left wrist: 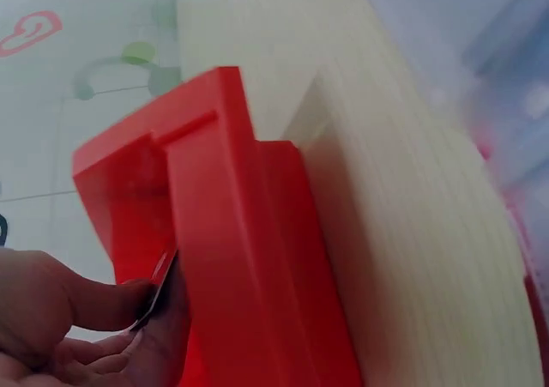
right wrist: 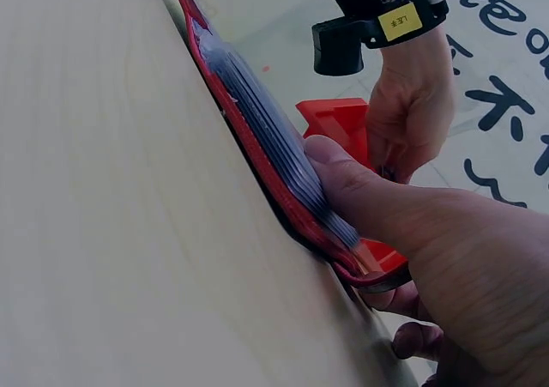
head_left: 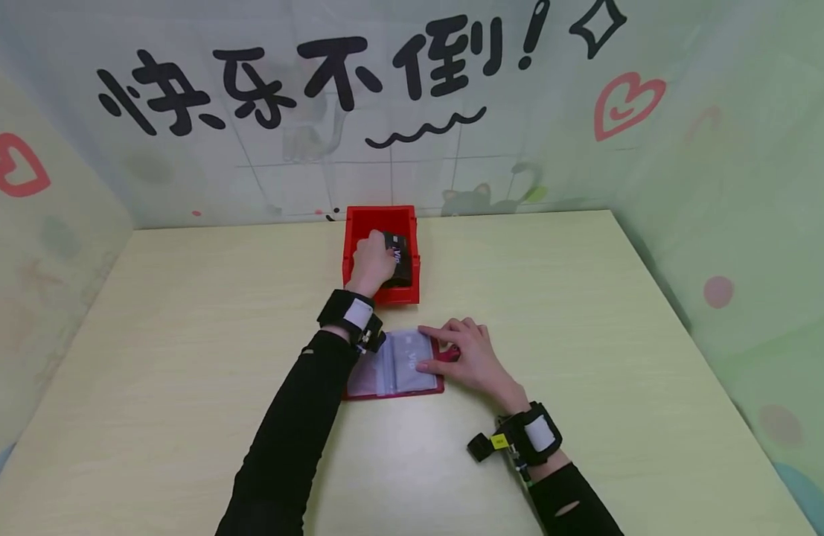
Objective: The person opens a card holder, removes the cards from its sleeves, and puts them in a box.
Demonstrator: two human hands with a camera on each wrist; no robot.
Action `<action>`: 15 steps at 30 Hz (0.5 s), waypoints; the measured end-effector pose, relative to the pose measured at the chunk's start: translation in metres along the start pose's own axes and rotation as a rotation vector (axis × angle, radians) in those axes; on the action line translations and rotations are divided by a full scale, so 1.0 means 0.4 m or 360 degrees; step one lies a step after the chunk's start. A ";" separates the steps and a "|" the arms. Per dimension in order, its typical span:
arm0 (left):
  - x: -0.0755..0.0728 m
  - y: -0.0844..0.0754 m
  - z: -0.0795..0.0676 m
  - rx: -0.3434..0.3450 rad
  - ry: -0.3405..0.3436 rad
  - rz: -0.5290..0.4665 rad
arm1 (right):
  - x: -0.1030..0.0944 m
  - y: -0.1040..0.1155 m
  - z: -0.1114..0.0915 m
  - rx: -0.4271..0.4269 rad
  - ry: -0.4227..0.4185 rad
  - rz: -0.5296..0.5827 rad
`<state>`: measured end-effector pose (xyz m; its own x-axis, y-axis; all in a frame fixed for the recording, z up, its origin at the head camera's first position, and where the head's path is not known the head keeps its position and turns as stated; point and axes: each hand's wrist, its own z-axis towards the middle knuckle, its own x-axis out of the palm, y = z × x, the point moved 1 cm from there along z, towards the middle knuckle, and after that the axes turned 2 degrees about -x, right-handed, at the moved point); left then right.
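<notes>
In the head view my left hand reaches into a red plastic bin at the back of the table. Black cards with pale lettering lie in it beside my fingers. The left wrist view shows the thumb and fingers pinching a thin dark card inside the bin wall. Nearer me lies an open card holder with a red cover and clear plastic sleeves. My right hand grips its right edge, the thumb on the stacked sleeves and fingers beneath the cover. My left forearm hides the holder's left part.
The pale wooden table extends to both sides of the bin and card holder. A printed backdrop with black lettering rises behind the table's far edge. Each wrist wears a black strap with a small camera.
</notes>
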<state>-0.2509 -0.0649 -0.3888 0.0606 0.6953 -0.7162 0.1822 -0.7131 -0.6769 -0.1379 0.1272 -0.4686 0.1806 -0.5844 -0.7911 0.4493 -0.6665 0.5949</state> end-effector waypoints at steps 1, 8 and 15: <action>0.003 0.001 0.002 -0.0013 0.0001 0.0028 | 0.001 0.000 0.000 -0.0004 0.0003 -0.0006; 0.027 0.019 0.012 -0.0045 0.0028 0.0108 | 0.005 0.001 -0.002 -0.0004 -0.0012 -0.0001; 0.034 0.032 0.017 -0.0074 0.0015 0.0102 | 0.007 -0.001 0.000 0.0005 -0.0004 -0.0018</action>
<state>-0.2543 -0.0652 -0.4084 0.0829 0.6493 -0.7560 0.2231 -0.7514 -0.6210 -0.1375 0.1259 -0.4711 0.1735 -0.5779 -0.7975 0.4485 -0.6745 0.5864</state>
